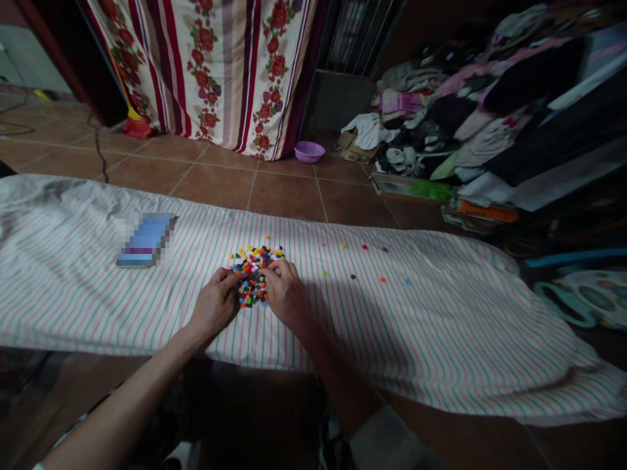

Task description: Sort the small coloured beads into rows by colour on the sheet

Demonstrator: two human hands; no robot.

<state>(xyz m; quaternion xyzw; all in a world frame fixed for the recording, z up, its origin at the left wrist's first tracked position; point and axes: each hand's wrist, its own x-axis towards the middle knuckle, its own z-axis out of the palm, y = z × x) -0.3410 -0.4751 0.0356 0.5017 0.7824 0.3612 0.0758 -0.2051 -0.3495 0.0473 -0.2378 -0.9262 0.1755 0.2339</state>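
A pile of small multicoloured pieces (253, 287) lies on the striped cloth (441, 326). My left hand (215, 301) touches the pile's left side, its index finger stretched out over the pieces. On the right side, my right hand (284, 292) has its fingertips in the pile, with thumb and index finger close together; whether a piece is between them is too small to tell. Right of my hands, several single pieces lie spaced apart in two rows, among them a red one (364, 247), an orange one (383, 280) and a blue one (407, 281).
A blurred flat blue object (147, 240) lies on the cloth to the left. Beyond are a floral curtain (206, 72), a purple basin (309, 152) and a red broom (137, 126) on the tiled floor. Heaped clothes (470, 111) stand at the back right.
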